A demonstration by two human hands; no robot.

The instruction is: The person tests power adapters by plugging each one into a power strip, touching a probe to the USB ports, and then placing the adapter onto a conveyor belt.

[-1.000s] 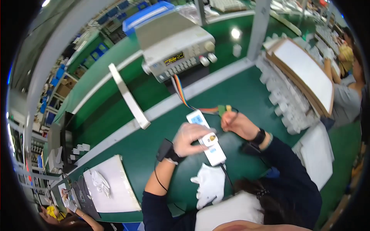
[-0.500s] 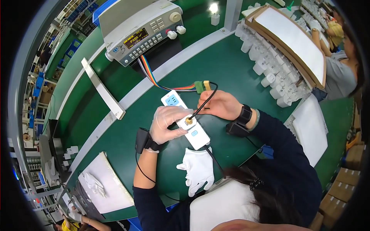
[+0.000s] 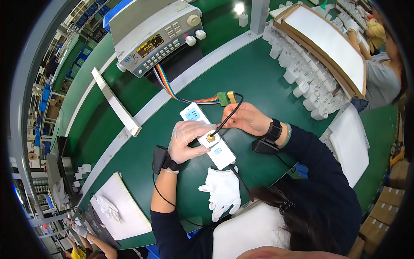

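My left hand [image 3: 187, 140], in a thin translucent glove, grips a small white charger [image 3: 206, 140] between thumb and fingers. The charger sits on a white power strip [image 3: 222, 156] with blue socket faces. A plug with a gold-coloured end stands in the charger, and its black cable [image 3: 228, 116] loops up to a green connector block [image 3: 223, 99]. My right hand [image 3: 246, 119], bare, is closed beside that cable, fingertips drawn together close to the charger. Whatever they may pinch is hidden. A white glove [image 3: 222, 190] lies on the table below the strip.
A grey bench instrument [image 3: 159, 41] with a lit screen stands at the back, joined to the block by a rainbow ribbon cable [image 3: 167, 84]. Rows of clear-wrapped white pieces [image 3: 297, 73] fill the right side, beside a cardboard tray [image 3: 327, 39]. Co-workers sit at far right and lower left.
Both hands hold nearly the same place; the right fingers have shifted very slightly. The whole view has moved a little. The text on the instrument's screen looks different.
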